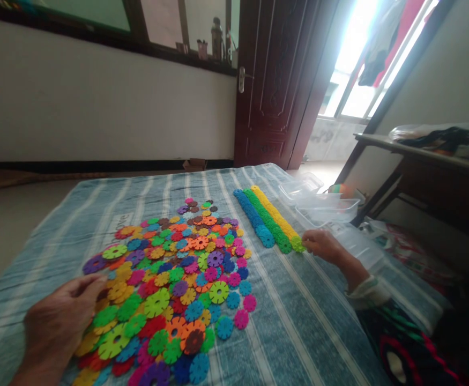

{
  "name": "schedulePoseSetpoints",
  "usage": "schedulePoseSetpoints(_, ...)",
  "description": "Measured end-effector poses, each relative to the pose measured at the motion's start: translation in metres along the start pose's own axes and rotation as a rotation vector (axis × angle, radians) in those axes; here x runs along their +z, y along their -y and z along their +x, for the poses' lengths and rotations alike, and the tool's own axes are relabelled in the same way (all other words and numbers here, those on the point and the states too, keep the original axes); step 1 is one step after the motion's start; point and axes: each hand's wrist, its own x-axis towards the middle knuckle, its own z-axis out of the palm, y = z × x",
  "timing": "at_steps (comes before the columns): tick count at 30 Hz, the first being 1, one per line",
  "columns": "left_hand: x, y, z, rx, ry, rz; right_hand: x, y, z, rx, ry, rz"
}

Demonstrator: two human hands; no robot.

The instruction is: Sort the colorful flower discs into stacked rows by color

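A wide pile of notched plastic discs [157, 303] in many colours spreads over the cloth in front of me. My left hand [63, 319] is at the pile's left edge, thumb and fingers pinched together; what is between them, if anything, is hidden. To the right lie three long rows of overlapping discs: a blue row [254, 217], a green row [267, 219] and a yellow row [275, 214]. My right hand [326, 247] is closed at the near end of the yellow row, its fingertips on a yellow-green disc [297, 244].
Clear plastic boxes [330, 209] and a flat clear lid [357, 246] lie at the right edge of the striped cloth [274, 321]. Beyond stands a dark red door [274, 80]. A shelf [427, 153] with bags is at the right.
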Motion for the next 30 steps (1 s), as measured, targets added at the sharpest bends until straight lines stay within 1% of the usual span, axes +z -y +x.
schedulePoseSetpoints(6,-0.002,0.000,-0.001,-0.005,0.030,0.031,0.011,-0.006,0.010,0.087,-0.031,-0.065)
schedulePoseSetpoints(9,0.000,0.003,0.002,-0.001,0.017,0.032,0.016,-0.008,0.005,0.129,-0.041,-0.094)
schedulePoseSetpoints(13,0.003,0.007,0.004,0.014,0.018,0.001,0.023,-0.003,-0.004,0.165,-0.013,-0.119)
schedulePoseSetpoints(17,0.000,0.000,-0.001,0.018,0.012,-0.012,0.027,0.004,-0.006,0.209,-0.020,-0.164)
schedulePoseSetpoints(20,-0.002,-0.007,-0.006,0.002,0.014,-0.014,0.029,0.005,-0.003,0.210,-0.038,-0.168)
schedulePoseSetpoints(23,-0.002,-0.009,-0.008,-0.018,0.013,-0.048,0.030,0.003,0.000,0.198,-0.062,-0.152)
schedulePoseSetpoints(26,0.000,-0.004,-0.005,-0.023,0.006,-0.093,0.029,0.000,-0.002,0.174,-0.076,-0.132)
schedulePoseSetpoints(30,0.008,0.010,0.004,0.043,-0.027,-0.079,0.029,0.001,-0.009,0.145,-0.104,-0.143)
